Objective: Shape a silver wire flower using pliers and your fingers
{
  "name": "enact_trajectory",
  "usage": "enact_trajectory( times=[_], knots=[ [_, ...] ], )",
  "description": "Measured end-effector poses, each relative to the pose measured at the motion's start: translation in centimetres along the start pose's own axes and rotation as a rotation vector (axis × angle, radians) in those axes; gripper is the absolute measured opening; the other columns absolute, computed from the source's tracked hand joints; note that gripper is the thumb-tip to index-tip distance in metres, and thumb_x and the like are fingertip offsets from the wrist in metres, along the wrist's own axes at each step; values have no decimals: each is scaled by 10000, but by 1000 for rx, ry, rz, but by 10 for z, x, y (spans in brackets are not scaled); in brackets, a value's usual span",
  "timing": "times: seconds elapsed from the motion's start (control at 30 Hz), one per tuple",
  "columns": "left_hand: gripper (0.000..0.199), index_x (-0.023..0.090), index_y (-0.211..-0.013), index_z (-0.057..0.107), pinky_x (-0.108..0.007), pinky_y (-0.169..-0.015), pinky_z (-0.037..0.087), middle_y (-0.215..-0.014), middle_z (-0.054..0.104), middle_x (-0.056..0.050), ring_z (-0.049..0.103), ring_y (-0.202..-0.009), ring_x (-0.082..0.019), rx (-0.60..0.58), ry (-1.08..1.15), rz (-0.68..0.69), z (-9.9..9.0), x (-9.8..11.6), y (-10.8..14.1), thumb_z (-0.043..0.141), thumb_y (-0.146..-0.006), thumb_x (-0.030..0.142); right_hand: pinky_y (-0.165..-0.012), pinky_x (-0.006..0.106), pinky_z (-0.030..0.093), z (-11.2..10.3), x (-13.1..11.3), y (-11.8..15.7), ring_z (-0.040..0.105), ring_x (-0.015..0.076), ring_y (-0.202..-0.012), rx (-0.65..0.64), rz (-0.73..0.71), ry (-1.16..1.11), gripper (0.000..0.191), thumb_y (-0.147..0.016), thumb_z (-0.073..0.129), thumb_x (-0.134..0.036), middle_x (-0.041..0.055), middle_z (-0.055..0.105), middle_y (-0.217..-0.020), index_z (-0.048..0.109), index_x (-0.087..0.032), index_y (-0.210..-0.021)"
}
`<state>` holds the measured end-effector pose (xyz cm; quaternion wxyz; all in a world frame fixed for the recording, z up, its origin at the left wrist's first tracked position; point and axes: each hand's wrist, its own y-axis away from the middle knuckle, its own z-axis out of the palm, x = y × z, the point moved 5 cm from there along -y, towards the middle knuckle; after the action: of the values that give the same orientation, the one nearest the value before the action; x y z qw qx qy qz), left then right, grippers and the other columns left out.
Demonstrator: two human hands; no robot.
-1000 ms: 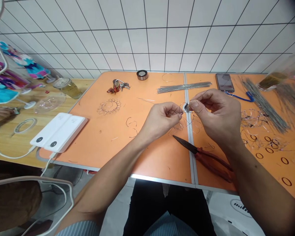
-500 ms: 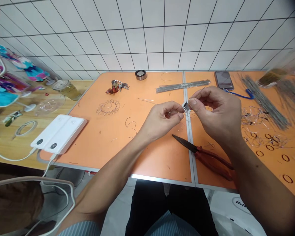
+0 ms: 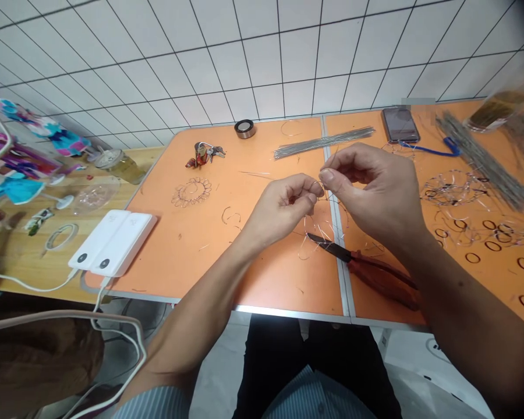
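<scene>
My left hand [image 3: 283,206] is closed in a pinch on a thin looped wire [image 3: 318,185], near the grey seam of the orange table. Facing it, almost fingertip to fingertip, my right hand [image 3: 378,189] pinches at the same wire, and a fine end sticks up above its fingers. Thin wire loops [image 3: 315,231] show just below the hands, over the pliers' jaws; whether they hang from the held wire I cannot tell. The red-handled pliers [image 3: 379,276] lie under my right forearm. A flower-shaped wire ring [image 3: 192,192] rests to the left.
Straight wires [image 3: 323,144] lie behind my hands, with a tape roll [image 3: 245,128] and keys [image 3: 204,153] further left. A phone [image 3: 400,125], a wire bundle [image 3: 484,160] and dark rings [image 3: 472,258] are on the right. White power banks [image 3: 126,241] sit at the left edge.
The small dark silvery piece between my fingertips no longer shows. Thin wire loops now appear below my hands. My right hand has shifted slightly left, and the view has tilted a little.
</scene>
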<state>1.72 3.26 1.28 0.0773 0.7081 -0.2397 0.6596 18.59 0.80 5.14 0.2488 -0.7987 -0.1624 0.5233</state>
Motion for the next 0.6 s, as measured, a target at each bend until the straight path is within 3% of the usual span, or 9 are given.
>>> enact_trajectory(
  times=[0.13, 0.23, 0.37, 0.43, 0.6],
  knots=[
    [104, 210, -824, 675, -286, -699, 529, -779, 639, 9, 608, -719, -125, -89, -20, 24, 4, 2, 0, 714, -918, 229, -678, 366, 565, 2, 1, 0, 706, 192, -744, -57, 9, 20, 170, -925, 768, -133, -20, 784, -813, 764, -277, -835],
    [187, 208, -797, 672, -292, -695, 496, -777, 638, 0, 595, -734, -132, -89, -47, 40, 4, 2, 1, 742, -953, 285, -610, 341, 507, 3, 3, -2, 656, 171, -687, -98, 50, -13, 174, -907, 772, -129, -30, 742, -750, 754, -272, -811],
    [404, 207, -781, 740, -307, -672, 446, -753, 655, -14, 534, -706, -138, -25, -98, 47, 1, -1, 1, 822, -997, 538, -609, 338, 514, 5, 4, -3, 662, 171, -676, -139, 87, -66, 162, -949, 809, -206, -27, 741, -740, 754, -273, -812],
    [486, 208, -783, 771, -307, -651, 433, -732, 653, -14, 515, -683, -136, 29, -87, 34, -2, -3, 1, 878, -951, 651, -612, 340, 518, 6, 4, -3, 659, 174, -677, -145, 88, -58, 184, -976, 842, -276, -23, 744, -739, 755, -276, -814],
    [444, 213, -879, 844, -316, -731, 529, -806, 756, -32, 631, -743, -155, 113, -23, 38, -5, -6, 1, 986, -862, 633, -618, 344, 527, 6, 6, -3, 665, 173, -677, -144, 80, -55, 253, -996, 890, -416, -21, 745, -754, 760, -282, -826]
  ],
)
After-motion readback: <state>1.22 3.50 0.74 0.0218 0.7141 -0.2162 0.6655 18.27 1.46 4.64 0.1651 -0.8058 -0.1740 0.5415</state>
